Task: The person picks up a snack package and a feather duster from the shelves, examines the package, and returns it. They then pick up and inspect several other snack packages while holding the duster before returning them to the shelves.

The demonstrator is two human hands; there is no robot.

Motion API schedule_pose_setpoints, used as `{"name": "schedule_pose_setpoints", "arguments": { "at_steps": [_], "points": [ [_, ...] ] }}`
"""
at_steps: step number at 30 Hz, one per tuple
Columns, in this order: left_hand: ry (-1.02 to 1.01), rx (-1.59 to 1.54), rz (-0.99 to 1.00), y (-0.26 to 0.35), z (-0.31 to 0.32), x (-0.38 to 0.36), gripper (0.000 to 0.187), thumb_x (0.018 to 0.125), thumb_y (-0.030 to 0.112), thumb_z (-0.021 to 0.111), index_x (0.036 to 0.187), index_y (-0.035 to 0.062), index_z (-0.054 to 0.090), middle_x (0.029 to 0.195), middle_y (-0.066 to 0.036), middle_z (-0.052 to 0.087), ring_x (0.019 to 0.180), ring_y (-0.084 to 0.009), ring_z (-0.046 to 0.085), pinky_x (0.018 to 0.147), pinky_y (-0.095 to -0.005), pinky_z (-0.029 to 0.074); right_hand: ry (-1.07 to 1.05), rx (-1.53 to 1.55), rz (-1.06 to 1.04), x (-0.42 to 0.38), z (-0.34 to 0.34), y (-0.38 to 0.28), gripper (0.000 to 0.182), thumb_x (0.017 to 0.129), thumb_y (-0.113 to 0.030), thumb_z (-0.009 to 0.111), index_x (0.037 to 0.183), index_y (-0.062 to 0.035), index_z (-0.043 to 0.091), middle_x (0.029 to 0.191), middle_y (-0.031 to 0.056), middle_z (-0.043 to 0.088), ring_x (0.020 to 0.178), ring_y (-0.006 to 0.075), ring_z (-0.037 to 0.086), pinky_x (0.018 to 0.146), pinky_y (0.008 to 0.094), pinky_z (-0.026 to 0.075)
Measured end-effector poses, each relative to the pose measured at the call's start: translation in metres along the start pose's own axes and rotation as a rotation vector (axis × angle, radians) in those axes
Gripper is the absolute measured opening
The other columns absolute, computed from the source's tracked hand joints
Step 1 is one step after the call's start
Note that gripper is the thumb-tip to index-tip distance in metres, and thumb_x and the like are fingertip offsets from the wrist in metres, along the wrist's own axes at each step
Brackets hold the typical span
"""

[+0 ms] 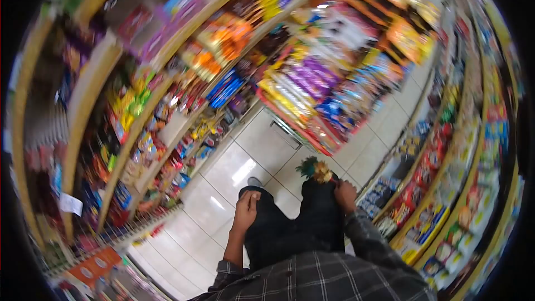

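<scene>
My right hand (345,195) is closed around the handle of a feather duster, low beside my right thigh. The duster's head (316,170), with green and tan tufts, points forward and left over my dark trousers. Most of its handle is hidden by the hand. My left hand (246,209) hangs in front of my left thigh with loosely bent fingers, and I see nothing in it. The picture is somewhat blurred.
Shelves (161,97) packed with colourful snack packets curve along the left. A display of boxed and wrapped sweets (312,78) stands ahead on the tiled floor (251,150). More packed shelves (440,189) run along the right, close to my right hand.
</scene>
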State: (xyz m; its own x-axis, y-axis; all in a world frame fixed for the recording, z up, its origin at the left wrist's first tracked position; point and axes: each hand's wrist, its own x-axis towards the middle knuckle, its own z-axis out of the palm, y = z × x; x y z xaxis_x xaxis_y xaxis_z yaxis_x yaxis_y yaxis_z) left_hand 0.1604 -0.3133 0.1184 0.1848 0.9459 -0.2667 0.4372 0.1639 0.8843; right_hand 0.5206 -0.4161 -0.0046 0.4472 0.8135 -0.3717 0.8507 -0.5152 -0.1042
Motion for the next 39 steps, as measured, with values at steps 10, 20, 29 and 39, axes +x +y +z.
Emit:
{"name": "schedule_pose_setpoints", "arguments": {
  "at_steps": [10,20,29,39],
  "points": [
    [-0.046,0.164,0.327,0.21,0.054,0.054,0.026,0.091,0.013,0.064,0.113,-0.0015,0.062,0.103,-0.015,0.066,0.096,-0.0243,0.065,0.082,-0.0333,0.051,-0.255,0.522,0.257,-0.055,0.001,0.216,0.043,0.088,-0.039,0.061,0.099,0.0022,0.068,0.089,0.0241,0.068,0.085,0.0396,0.066,0.074,0.0459,0.05],
    [0.081,-0.292,-0.054,0.372,0.151,0.169,0.048,0.083,0.045,0.075,0.084,-0.0021,0.062,0.071,-0.011,0.064,0.062,-0.0144,0.064,0.051,-0.0286,0.049,-0.365,0.914,0.477,-0.074,-0.067,0.296,0.032,0.092,-0.035,0.06,0.095,-0.0039,0.068,0.063,0.0046,0.057,0.048,0.0145,0.049,0.043,0.0335,0.037],
    [0.213,-0.202,-0.003,0.349,0.197,0.216,0.04,0.072,0.041,0.077,0.073,0.0008,0.074,0.064,-0.014,0.067,0.057,-0.0213,0.064,0.057,-0.0382,0.05,-0.259,1.111,0.287,-0.057,-0.118,0.243,0.034,0.092,-0.031,0.062,0.107,-0.0003,0.065,0.076,0.008,0.065,0.062,0.0148,0.056,0.056,0.0287,0.043],
    [0.157,-1.094,0.009,0.341,0.146,0.123,0.018,0.086,0.019,0.068,0.085,0.0013,0.064,0.073,-0.002,0.061,0.061,-0.0137,0.057,0.057,-0.0304,0.046,-0.215,0.686,0.092,-0.026,-0.095,0.274,0.03,0.096,-0.034,0.057,0.1,-0.0063,0.066,0.072,0.0041,0.061,0.055,0.0117,0.051,0.049,0.0266,0.039]
  ]
}}
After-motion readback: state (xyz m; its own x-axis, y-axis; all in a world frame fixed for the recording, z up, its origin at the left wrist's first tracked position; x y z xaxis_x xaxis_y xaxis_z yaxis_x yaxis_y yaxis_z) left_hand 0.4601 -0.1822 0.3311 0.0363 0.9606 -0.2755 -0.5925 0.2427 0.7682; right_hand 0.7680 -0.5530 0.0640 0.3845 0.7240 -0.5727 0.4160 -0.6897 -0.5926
